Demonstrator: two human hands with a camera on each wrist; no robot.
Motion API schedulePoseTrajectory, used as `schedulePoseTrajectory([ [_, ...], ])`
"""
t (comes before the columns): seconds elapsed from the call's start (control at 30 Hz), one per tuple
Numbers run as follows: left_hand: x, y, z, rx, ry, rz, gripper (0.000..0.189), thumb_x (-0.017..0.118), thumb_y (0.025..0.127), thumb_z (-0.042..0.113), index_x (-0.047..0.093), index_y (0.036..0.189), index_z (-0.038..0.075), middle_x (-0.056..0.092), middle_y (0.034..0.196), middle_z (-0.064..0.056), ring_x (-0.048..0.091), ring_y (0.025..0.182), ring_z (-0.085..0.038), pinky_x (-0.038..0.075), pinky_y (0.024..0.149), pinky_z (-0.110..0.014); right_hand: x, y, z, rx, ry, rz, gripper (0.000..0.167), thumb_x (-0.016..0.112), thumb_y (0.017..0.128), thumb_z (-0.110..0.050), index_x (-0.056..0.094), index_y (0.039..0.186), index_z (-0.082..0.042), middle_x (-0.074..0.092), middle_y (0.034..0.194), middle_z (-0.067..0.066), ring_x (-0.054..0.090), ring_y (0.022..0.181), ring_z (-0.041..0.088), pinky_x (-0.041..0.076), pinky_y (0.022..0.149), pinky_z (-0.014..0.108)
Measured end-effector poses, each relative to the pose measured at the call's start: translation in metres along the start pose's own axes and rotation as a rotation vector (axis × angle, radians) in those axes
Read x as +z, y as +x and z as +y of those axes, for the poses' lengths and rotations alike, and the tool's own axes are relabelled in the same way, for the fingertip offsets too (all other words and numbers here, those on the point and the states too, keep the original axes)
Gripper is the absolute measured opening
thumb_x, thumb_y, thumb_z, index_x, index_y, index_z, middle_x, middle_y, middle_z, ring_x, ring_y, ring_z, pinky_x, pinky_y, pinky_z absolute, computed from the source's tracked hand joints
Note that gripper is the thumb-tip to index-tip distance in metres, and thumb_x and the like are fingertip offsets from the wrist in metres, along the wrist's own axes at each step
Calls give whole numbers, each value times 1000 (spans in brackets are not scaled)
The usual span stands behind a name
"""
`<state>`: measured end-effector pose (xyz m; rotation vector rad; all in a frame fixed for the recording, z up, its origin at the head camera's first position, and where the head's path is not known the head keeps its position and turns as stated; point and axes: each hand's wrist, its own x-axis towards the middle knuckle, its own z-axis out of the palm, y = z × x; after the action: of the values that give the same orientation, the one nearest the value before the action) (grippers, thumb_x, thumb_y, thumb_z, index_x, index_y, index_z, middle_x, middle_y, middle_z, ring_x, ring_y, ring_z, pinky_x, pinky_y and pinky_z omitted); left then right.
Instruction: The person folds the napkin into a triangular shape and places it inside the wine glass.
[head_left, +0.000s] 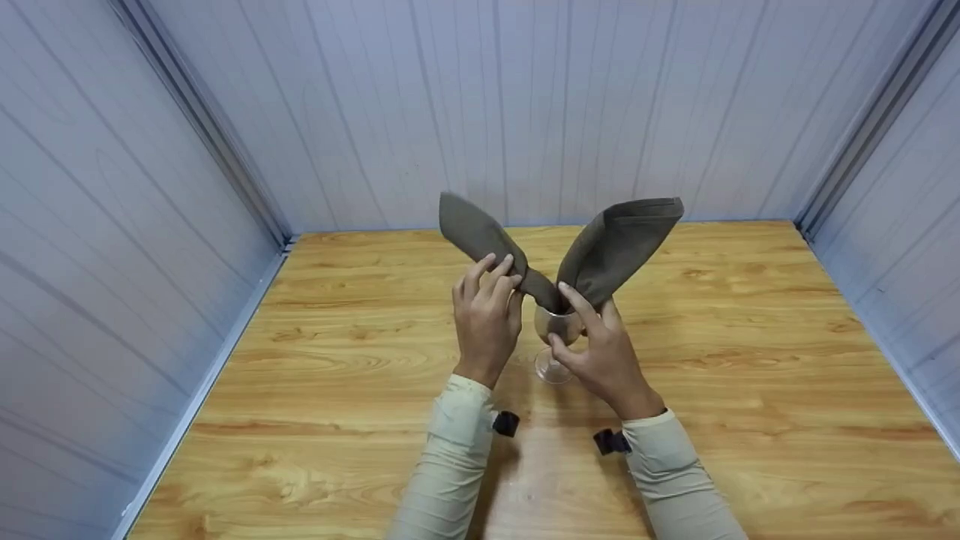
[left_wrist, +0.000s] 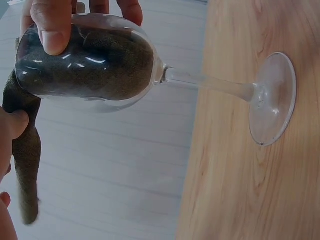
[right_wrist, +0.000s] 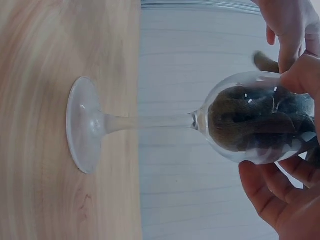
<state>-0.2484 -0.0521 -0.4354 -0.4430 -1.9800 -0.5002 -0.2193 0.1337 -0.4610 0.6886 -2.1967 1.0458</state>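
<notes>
A stemmed wine glass (head_left: 553,366) stands upright on the table, its foot flat on the wood. Packed into its bowl is a dark grey-brown cloth napkin (head_left: 637,244), whose two leaf-shaped ends fan out above the rim, one to each side. My left hand (head_left: 484,326) pinches the base of the left leaf, with the thumb on the cloth in the left wrist view. Around the bowl curl the fingers and thumb of my right hand (head_left: 609,369), and its index finger reaches up to the right leaf. Through the clear bowl (right_wrist: 240,120) the bunched cloth shows.
The wood-grain table (head_left: 337,420) is bordered by pale panelled walls (head_left: 375,112) at the back and both sides. A small black wrist camera (head_left: 506,424) sticks out from the left sleeve, and another (head_left: 611,442) from the right.
</notes>
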Motion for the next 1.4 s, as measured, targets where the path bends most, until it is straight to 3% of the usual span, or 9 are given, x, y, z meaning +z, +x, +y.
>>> schedulePoseTrajectory([
  [0.23, 1, -4, -1, -7, 8, 13, 11, 75, 90, 9, 69, 99, 9, 70, 123, -5, 57, 120, -25, 40, 102, -47, 2, -2, 0, -27, -71, 22, 75, 80, 82, -17, 49, 150, -19, 53, 95, 16, 48, 81, 23, 45, 64, 37],
  [0.5, 3, -10, -3, -10, 19, 72, 13, 79, 86, 13, 70, 96, 11, 71, 98, -2, 61, 101, -24, 41, 100, -49, 0, -3, -2, 3, -75, 7, 75, 80, 83, -20, 48, 151, -20, 56, 109, 19, 52, 85, 25, 51, 62, 36],
  [0.67, 3, -12, -2, -24, 26, 79, 13, 78, 88, 17, 68, 94, 11, 69, 95, -2, 61, 97, -25, 43, 95, -46, 1, -4, -3, 2, -75, 8, 76, 80, 84, -20, 46, 152, -20, 56, 115, 22, 54, 90, 27, 53, 62, 35],
  [1.07, 0, -16, -2, -66, 17, 45, 20, 76, 91, 23, 74, 108, 12, 66, 95, -3, 58, 94, -26, 43, 89, -47, 1, -3, -2, -4, -109, 36, 76, 81, 82, -21, 48, 150, -19, 56, 103, 19, 52, 80, 24, 49, 58, 37],
  [1.4, 2, -23, -1, -156, -58, 30, 16, 76, 90, 23, 74, 102, 12, 64, 90, -3, 56, 87, -25, 43, 81, -43, 1, -2, -4, 12, -111, 22, 78, 81, 82, -23, 46, 152, -18, 57, 98, 20, 51, 78, 25, 48, 58, 36],
])
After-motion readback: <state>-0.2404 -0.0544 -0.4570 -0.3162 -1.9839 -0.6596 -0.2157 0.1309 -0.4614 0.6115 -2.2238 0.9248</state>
